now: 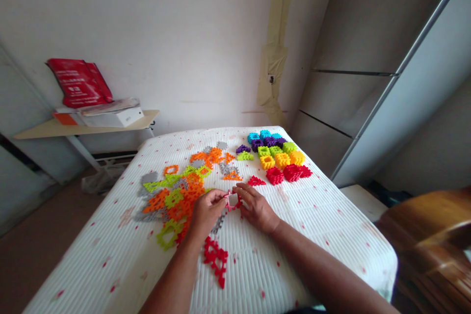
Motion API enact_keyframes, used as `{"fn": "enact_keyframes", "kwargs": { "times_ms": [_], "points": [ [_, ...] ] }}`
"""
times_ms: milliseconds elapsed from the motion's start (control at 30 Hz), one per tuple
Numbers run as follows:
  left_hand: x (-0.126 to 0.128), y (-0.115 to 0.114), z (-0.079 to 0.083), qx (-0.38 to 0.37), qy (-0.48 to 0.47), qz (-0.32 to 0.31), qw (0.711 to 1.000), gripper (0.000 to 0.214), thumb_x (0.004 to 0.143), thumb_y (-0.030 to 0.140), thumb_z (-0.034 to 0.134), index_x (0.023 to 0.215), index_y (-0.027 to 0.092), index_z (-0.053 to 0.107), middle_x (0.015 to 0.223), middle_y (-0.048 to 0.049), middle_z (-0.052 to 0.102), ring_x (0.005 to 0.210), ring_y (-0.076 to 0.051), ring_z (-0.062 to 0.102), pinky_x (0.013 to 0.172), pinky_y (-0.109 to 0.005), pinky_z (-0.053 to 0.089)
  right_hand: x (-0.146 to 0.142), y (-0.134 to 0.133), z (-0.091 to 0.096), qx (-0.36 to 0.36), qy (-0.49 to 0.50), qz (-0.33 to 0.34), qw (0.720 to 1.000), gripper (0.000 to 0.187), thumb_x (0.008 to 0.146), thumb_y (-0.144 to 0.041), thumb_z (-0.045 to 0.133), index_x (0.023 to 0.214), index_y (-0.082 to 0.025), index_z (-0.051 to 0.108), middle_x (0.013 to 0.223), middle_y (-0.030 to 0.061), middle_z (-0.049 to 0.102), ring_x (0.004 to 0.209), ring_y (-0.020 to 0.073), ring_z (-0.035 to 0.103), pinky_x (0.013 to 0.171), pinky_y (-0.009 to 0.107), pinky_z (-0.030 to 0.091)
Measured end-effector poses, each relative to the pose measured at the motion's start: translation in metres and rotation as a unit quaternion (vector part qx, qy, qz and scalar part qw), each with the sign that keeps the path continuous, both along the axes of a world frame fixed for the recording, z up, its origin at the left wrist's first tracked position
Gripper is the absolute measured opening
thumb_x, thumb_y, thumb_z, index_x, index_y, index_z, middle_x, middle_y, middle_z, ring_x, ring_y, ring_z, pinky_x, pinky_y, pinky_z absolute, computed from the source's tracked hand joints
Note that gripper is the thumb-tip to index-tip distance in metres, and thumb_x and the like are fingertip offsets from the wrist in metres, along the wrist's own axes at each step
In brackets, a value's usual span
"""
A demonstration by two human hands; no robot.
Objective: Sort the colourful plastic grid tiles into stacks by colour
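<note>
Between my two hands is a red square frame piece (233, 200) with notched edges and an open middle. My left hand (209, 208) pinches its left side between thumb and fingers. On the opposite side, my right hand (255, 206) grips the edge with its fingers. Just below them a grey notched piece (218, 224) lies on the cloth, partly hidden by my left hand. Nearer to me rest red triangular pieces (216, 258). A mixed heap of orange pieces (189, 198), green and grey ones spreads out beside my left hand.
Sorted stacks stand at the far right: red blocks (274, 175), yellow blocks (282, 159), green blocks (275, 150), purple blocks (270, 142) and blue blocks (253, 138). A white spotted cloth (312, 240) covers the table. At the left, a side table (40, 130) holds a white box (117, 117) and red bags (79, 82).
</note>
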State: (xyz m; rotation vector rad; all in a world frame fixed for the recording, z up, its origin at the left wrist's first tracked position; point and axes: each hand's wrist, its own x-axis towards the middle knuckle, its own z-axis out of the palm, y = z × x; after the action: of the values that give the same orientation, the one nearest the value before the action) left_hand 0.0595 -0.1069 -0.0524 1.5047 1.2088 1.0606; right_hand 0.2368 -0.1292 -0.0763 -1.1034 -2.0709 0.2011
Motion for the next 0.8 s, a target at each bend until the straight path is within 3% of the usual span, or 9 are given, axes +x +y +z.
{"fn": "enact_keyframes", "kwargs": {
  "times_ms": [233,367,667,800],
  "points": [
    [0.002,-0.003,0.008,-0.052,-0.071,0.052,0.995,0.025,0.060,0.038,0.065,0.071,0.017,0.055,0.043,0.0070,0.050,0.035,-0.007,0.041,0.038,-0.019,0.028,-0.001,-0.007,0.013,0.010,0.052,-0.069,0.996,0.035,0.080,-0.027,0.057,0.114,-0.019,0.051,0.104,0.0099,0.058,0.096,0.0211,0.057,0.082,0.036,0.051],
    [0.003,-0.004,0.007,-0.064,-0.091,0.041,0.993,0.027,0.060,0.039,0.066,0.070,0.017,0.054,0.040,0.0068,0.050,0.034,-0.007,0.041,0.036,-0.017,0.027,-0.005,-0.009,0.017,0.025,0.023,-0.079,0.996,0.037,0.079,-0.038,0.060,0.110,-0.019,0.051,0.101,0.0092,0.058,0.092,0.0213,0.056,0.079,0.036,0.050],
    [0.007,-0.006,0.003,-0.078,-0.116,0.003,0.990,0.029,0.062,0.040,0.068,0.071,0.017,0.053,0.044,0.0060,0.052,0.034,-0.006,0.042,0.035,-0.016,0.026,-0.012,-0.007,0.015,0.045,0.039,-0.100,0.993,0.030,0.082,-0.031,0.056,0.109,-0.019,0.052,0.100,0.0091,0.058,0.092,0.0205,0.056,0.079,0.034,0.051],
    [0.005,-0.004,0.002,-0.059,-0.125,0.008,0.990,0.036,0.063,0.042,0.068,0.084,0.017,0.053,0.057,0.0040,0.060,0.037,-0.005,0.044,0.036,-0.016,0.028,0.003,-0.002,0.020,0.049,0.066,-0.128,0.988,0.038,0.080,-0.030,0.059,0.115,-0.019,0.050,0.103,0.0097,0.058,0.087,0.0192,0.057,0.075,0.033,0.051]
  ]
}}
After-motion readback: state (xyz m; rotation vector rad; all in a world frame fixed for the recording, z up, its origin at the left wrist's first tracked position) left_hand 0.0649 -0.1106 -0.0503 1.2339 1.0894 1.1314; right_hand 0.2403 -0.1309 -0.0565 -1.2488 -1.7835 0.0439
